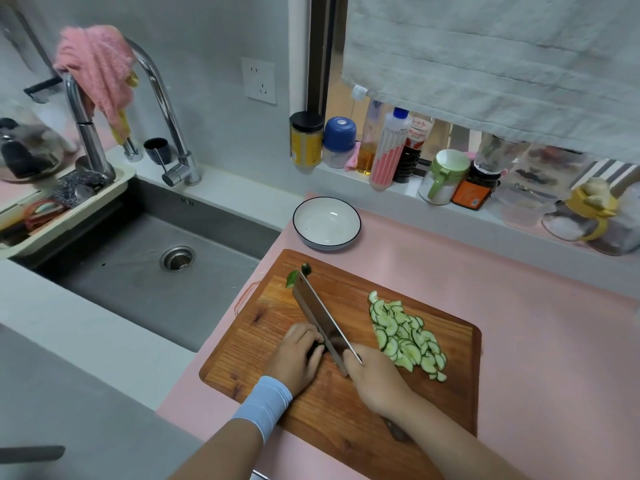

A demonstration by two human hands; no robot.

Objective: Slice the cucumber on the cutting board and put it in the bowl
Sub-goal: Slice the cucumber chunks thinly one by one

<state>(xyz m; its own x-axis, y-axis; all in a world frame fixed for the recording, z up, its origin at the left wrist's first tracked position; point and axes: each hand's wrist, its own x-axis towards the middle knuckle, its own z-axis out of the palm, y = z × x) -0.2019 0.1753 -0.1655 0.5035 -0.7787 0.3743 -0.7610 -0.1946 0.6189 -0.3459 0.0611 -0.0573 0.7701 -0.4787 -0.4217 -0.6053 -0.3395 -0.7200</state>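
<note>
the steel sink (pixel 138 278) lies well off to the left of my grip, past the edge of the pink counter (pixel 519 341). under both my hands sits the wooden cutting board (pixel 329 407). my right hand (pixel 374 375) is clenched round the handle of a cleaver (pixel 320 317), whose blade runs away from my knuckles toward the board's far left corner. the white bowl (pixel 325 221), dark-rimmed, stands on the counter beyond the blade's tip, off the board. a heap of cut slices (pixel 405 337) lies just right of my right hand. my left hand (pixel 298 355), fingers curled, pins a dark stub of cucumber (pixel 317 348) against the blade's left face. two small green offcuts (pixel 298 275) lie at the blade's tip.
</note>
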